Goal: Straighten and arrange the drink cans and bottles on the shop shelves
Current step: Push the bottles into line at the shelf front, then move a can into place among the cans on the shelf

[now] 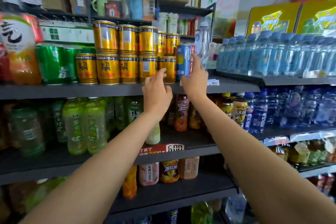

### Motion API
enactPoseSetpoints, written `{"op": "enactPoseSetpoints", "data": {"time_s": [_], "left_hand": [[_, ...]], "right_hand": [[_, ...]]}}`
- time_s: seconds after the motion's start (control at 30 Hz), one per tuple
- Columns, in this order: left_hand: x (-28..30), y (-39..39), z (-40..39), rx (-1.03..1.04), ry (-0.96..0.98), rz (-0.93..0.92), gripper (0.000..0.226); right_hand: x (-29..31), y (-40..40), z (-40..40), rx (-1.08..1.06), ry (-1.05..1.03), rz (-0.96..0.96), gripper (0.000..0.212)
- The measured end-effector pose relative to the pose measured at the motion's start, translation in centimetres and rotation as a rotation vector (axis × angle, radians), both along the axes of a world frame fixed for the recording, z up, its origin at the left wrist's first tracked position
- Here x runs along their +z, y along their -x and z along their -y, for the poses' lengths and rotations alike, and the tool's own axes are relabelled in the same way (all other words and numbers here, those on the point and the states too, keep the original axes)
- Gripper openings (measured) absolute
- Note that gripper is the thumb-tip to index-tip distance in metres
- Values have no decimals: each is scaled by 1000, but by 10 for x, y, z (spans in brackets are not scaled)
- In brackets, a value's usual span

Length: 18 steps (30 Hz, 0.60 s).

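Observation:
Gold cans (116, 60) stand stacked two high on the dark upper shelf (72, 91). To their right stands a tall blue can (182, 62), upright, with a clear bottle (202, 42) behind it. My right hand (195, 78) is wrapped around the blue can's right side. In front of the rightmost lower gold can (168, 63) hovers my left hand (157, 91), its fingers spread and holding nothing. Whether its fingertips touch that can is unclear.
Green cans (54, 63) and large bottles fill the shelf's left end. Packs of blue-capped water bottles (272, 56) sit at the right. Green tea bottles (85, 123), iced-tea bottles (181, 112) and blue bottles (258, 112) line the shelf below. Cardboard boxes are stacked on top.

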<state>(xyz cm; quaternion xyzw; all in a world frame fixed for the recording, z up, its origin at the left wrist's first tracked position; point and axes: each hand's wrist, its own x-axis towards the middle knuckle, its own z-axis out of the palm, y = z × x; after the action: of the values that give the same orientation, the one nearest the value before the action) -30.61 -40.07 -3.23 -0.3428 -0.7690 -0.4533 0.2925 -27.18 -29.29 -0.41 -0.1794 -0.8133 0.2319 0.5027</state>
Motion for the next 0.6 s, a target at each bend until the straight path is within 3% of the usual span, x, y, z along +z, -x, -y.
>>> {"op": "enactPoseSetpoints", "data": {"time_s": [0.2, 0.3, 0.43, 0.6], "left_hand": [[34, 21, -47, 62, 25, -55, 57], [42, 34, -53, 71, 13, -81, 59], [38, 47, -51, 82, -33, -50, 57], [31, 45, -41, -16, -105, -99, 61]], "right_hand": [[52, 43, -44, 77, 14, 134, 79], [58, 60, -55, 155, 47, 147, 70], [55, 65, -56, 196, 109, -78, 45], [49, 49, -24, 166, -8, -461, 45]]}}
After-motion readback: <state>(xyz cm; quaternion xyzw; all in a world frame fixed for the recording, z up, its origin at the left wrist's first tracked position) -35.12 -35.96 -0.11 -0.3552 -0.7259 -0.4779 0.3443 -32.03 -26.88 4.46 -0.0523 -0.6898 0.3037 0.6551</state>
